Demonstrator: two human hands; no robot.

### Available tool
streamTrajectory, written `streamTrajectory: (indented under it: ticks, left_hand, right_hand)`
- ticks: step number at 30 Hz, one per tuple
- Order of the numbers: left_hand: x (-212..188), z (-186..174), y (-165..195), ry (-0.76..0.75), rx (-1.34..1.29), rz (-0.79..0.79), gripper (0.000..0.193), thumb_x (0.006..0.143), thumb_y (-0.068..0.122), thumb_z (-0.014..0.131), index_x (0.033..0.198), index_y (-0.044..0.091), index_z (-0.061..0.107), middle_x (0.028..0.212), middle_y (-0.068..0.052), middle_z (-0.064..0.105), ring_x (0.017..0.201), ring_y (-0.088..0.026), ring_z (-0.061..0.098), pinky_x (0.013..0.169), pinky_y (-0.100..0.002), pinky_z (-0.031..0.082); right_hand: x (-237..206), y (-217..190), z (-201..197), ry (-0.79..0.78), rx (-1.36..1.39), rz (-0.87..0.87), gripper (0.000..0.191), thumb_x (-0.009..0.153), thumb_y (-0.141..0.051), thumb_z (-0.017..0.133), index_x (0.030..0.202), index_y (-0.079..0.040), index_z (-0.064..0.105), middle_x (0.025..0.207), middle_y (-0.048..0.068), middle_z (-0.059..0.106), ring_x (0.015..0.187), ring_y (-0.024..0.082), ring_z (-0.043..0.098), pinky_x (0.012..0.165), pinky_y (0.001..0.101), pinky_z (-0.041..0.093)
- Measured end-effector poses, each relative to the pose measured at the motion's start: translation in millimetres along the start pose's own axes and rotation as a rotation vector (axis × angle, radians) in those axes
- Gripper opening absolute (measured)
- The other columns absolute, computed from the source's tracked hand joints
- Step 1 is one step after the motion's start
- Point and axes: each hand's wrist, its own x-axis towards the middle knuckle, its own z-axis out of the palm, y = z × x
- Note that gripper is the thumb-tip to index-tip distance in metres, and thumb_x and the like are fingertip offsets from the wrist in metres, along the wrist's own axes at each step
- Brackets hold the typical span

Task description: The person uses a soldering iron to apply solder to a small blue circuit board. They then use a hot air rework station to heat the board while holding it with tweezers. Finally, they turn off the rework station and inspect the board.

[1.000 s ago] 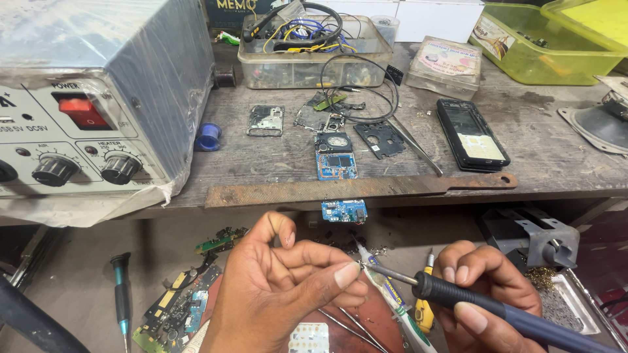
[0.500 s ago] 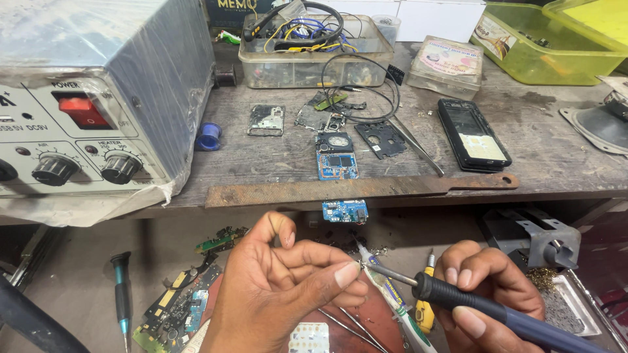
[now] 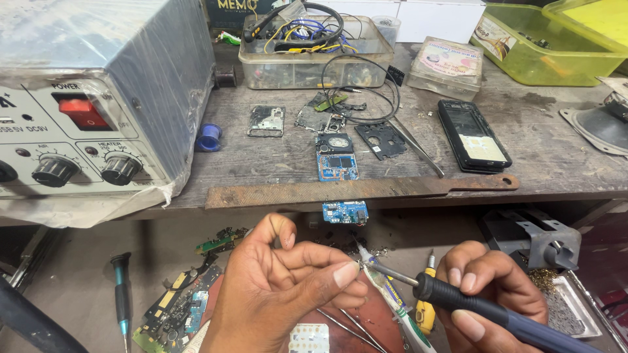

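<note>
Taking the rusty metal bar [image 3: 360, 189] along the front edge of the counter [image 3: 562, 160] as the landmark: far to its left stands a grey power unit [image 3: 98, 98] with a red switch and two black knobs, wrapped in clear film. Behind the bar, a clear plastic tub [image 3: 307, 62] holds a tangle of coloured wires and a black cable. To the right of that tub sits a small lidded clear box [image 3: 445, 65], and further right a yellow-green plastic bin [image 3: 556, 49] with small parts on its floor.

The counter is worn grey wood. Just behind the bar lie a blue circuit board [image 3: 337, 163], small metal plates, tweezers [image 3: 418, 151] and, toward the bar's right end, a black phone [image 3: 474, 136]. A blue ring [image 3: 209, 137] lies near the power unit. Below the bar, a small blue board [image 3: 345, 212] hangs at the counter's edge; lower left, green boards [image 3: 176, 310] and a screwdriver [image 3: 122, 294] lie on the floor.

Beneath the bar's middle, the left hand [image 3: 281, 294] pinches a tiny part [image 3: 360, 263] between thumb and forefinger; what it is cannot be made out. The right hand [image 3: 490, 291] is closed around a soldering iron [image 3: 458, 301], whose tip touches that part.
</note>
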Motion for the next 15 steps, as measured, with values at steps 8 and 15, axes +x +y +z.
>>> streamTrajectory:
  ticks: [8, 15]
  left_hand:
    - [0.2, -0.8, -0.8, 0.008, -0.001, -0.004, 0.046, 0.081, -0.007, 0.072, 0.095, 0.006, 0.030, 0.088, -0.030, 0.076, 0.079, -0.032, 0.080, 0.067, -0.046, 0.070]
    - [-0.2, -0.7, 1.6, 0.010, -0.001, -0.022, 0.046, 0.081, -0.007, 0.071, 0.095, 0.007, 0.030, 0.088, -0.030, 0.076, 0.079, -0.031, 0.081, 0.068, -0.046, 0.070]
  right_hand:
    - [-1.1, 4.3, -2.9, -0.010, -0.009, -0.037, 0.023, 0.084, 0.009, 0.074, 0.103, 0.003, 0.063, 0.101, 0.017, 0.052, 0.092, 0.020, 0.059, 0.092, 0.0385, 0.056]
    - [3.4, 0.4, 2.8, 0.017, -0.004, -0.023, 0.026, 0.080, 0.010, 0.073, 0.102, 0.002, 0.063, 0.102, 0.017, 0.052, 0.088, 0.020, 0.057, 0.083, 0.0363, 0.056]
